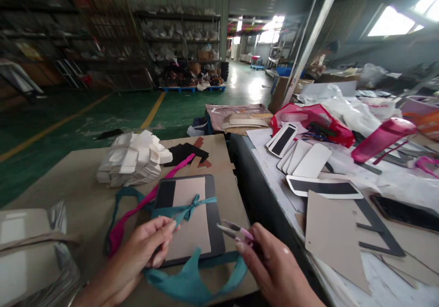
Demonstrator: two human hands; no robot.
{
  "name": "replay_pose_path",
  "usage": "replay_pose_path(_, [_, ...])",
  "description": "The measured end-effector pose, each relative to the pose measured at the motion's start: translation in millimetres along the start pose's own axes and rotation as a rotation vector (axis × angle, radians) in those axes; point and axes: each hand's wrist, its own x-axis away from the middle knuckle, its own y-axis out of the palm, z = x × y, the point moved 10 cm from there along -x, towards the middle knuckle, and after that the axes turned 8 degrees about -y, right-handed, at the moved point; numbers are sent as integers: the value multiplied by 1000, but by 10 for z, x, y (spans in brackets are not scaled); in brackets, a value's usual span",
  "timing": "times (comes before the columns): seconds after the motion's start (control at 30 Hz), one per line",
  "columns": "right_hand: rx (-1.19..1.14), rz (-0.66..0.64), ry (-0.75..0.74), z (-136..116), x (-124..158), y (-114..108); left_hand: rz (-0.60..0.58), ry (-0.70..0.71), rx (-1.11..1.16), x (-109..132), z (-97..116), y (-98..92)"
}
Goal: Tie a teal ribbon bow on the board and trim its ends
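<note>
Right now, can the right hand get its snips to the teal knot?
Probably yes: the right hand holds the snips with their tips pointing roughly toward the knot, and nothing visible stands between. The left hand pinches a tail of the strip close by, on the knot's other side.

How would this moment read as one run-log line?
left hand: pinching teal fabric strip | right hand: holding pink-handled scissors | grey-and-black panel: strip tied across

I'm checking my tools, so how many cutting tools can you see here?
1: the pink-handled snips in the right hand, near the tied panels. Others may be hidden, perhaps under the clear plastic or inside the red bag.
</note>
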Motion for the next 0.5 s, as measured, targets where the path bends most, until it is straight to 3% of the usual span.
replay_pose_path(0.1, [109, -120, -69, -230, -273, 322, -42, -20, -11, -20, -17, 19])
replay_pose_path(0.27, [127, -352, 62, -184, -354, 721, -48, -54, 115, 24, -8, 16])
replay_pose_path(0.4, [-86, -409, 219, -117, -352, 880, -72, -21, 151, 39, 31, 17])
replay_pose_path(0.5, [-335, -441, 422, -32, -336, 990, -81, -28, 174, 40, 26, 18])
